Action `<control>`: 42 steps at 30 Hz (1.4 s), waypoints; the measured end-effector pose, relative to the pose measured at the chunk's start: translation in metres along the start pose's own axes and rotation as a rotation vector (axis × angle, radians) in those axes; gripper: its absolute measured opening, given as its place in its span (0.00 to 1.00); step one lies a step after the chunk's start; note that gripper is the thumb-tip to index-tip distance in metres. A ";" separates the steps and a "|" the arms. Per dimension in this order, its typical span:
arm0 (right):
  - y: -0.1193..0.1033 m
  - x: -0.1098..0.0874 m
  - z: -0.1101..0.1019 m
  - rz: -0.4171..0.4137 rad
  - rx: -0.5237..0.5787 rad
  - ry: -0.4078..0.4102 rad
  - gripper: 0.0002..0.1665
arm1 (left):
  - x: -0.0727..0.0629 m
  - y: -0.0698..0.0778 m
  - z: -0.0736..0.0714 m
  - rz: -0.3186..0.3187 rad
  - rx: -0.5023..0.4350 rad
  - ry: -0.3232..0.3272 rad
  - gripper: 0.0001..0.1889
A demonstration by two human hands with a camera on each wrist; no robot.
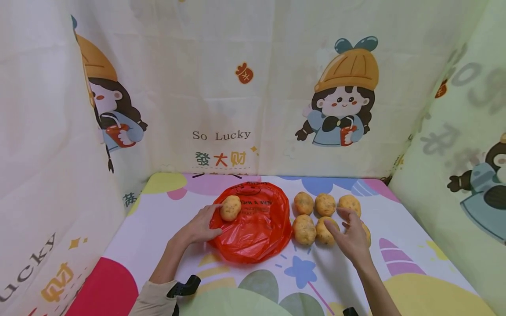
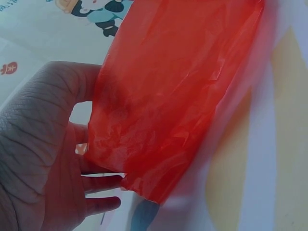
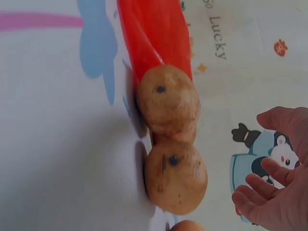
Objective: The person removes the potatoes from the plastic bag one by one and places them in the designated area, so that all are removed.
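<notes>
A red plastic bag point(image 1: 253, 237) stands on the table with its mouth spread wide. One potato point(image 1: 230, 208) shows inside the rim outline at its left. My left hand point(image 1: 203, 224) is at the bag's left edge, fingertips beside that potato. In the left wrist view, the thumb and some fingers of the left hand point(image 2: 43, 144) pass behind the red plastic point(image 2: 154, 96). My right hand point(image 1: 352, 237), fingers spread, hovers over the right end of a group of potatoes point(image 1: 304, 229); it partly covers one potato point(image 1: 367, 233). The right wrist view shows the right hand point(image 3: 279, 178) holding nothing.
The potatoes stand in two rows, the nearest potato point(image 3: 168, 98) close against the bag's right side. A patterned cloth covers the table point(image 1: 166, 245). Printed cloth walls point(image 1: 221, 96) enclose the back and both sides.
</notes>
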State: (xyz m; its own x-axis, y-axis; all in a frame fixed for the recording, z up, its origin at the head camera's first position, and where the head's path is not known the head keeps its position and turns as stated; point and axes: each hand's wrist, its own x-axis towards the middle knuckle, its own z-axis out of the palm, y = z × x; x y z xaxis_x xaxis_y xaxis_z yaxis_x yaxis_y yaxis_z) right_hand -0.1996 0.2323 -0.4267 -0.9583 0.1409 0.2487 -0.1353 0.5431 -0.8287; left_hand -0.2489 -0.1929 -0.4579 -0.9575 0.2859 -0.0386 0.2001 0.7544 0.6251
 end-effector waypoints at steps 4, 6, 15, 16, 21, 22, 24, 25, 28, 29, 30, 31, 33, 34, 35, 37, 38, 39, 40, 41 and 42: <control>-0.008 0.001 0.011 -0.007 0.021 -0.028 0.39 | -0.001 -0.001 0.000 -0.008 -0.001 -0.001 0.44; -0.012 0.001 0.016 0.007 0.022 -0.042 0.40 | -0.001 -0.001 0.000 -0.007 0.002 0.001 0.44; -0.021 0.006 0.034 0.027 0.019 -0.087 0.40 | -0.001 0.002 -0.002 -0.011 0.010 -0.002 0.44; -0.023 0.006 0.036 0.034 0.024 -0.096 0.40 | -0.001 0.002 -0.002 -0.013 0.013 -0.004 0.44; -0.031 0.008 0.047 0.056 0.031 -0.132 0.39 | -0.001 0.000 -0.003 0.002 0.025 -0.007 0.43; -0.032 0.009 0.049 0.054 0.036 -0.138 0.39 | -0.001 0.000 -0.003 0.007 0.024 -0.006 0.43; -0.034 0.011 0.055 0.041 0.043 -0.143 0.38 | 0.000 -0.002 -0.002 0.012 0.019 -0.004 0.43; -0.036 0.012 0.058 0.040 0.045 -0.146 0.38 | 0.000 -0.002 -0.002 0.012 0.018 -0.003 0.43; -0.039 0.012 0.067 0.038 0.046 -0.148 0.37 | -0.001 -0.002 -0.002 0.010 0.012 -0.003 0.42; -0.040 0.012 0.069 0.034 0.043 -0.147 0.38 | -0.001 -0.002 -0.002 0.009 0.010 -0.003 0.42; -0.041 0.012 0.071 0.036 0.047 -0.147 0.37 | -0.001 -0.002 -0.002 0.008 0.011 -0.005 0.42; -0.043 0.012 0.073 0.042 0.051 -0.148 0.37 | -0.001 -0.001 -0.002 0.008 0.009 -0.005 0.43; -0.044 0.012 0.077 0.041 0.065 -0.152 0.36 | -0.002 -0.001 -0.002 0.009 0.008 -0.006 0.43; -0.045 0.012 0.079 0.041 0.077 -0.158 0.36 | -0.002 0.000 -0.002 0.005 0.007 -0.008 0.43; -0.046 0.012 0.081 0.039 0.083 -0.165 0.36 | -0.002 0.000 -0.002 0.002 0.006 -0.008 0.43; -0.048 0.012 0.085 0.045 0.093 -0.178 0.36 | -0.002 0.000 -0.003 0.001 0.005 -0.007 0.43; -0.049 0.012 0.087 0.044 0.094 -0.184 0.37 | -0.002 0.000 -0.003 0.001 0.005 -0.007 0.43; -0.050 0.012 0.089 0.041 0.094 -0.192 0.37 | -0.002 0.000 -0.003 0.001 0.005 -0.006 0.43; -0.052 0.013 0.091 0.036 0.091 -0.195 0.38 | -0.002 0.000 -0.003 -0.002 0.003 -0.007 0.43; -0.052 0.013 0.093 0.029 0.087 -0.199 0.38 | -0.002 0.000 -0.003 -0.001 0.003 -0.006 0.43; -0.054 0.013 0.096 0.019 0.084 -0.200 0.38 | -0.002 0.000 -0.002 0.001 0.003 -0.005 0.43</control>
State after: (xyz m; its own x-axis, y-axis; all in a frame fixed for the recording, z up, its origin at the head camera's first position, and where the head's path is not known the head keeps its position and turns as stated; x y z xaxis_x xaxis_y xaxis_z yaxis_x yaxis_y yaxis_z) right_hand -0.2285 0.1259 -0.4270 -0.9907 -0.0211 0.1348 -0.1288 0.4694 -0.8735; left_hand -0.2475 -0.1950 -0.4563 -0.9562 0.2896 -0.0420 0.2016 0.7559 0.6229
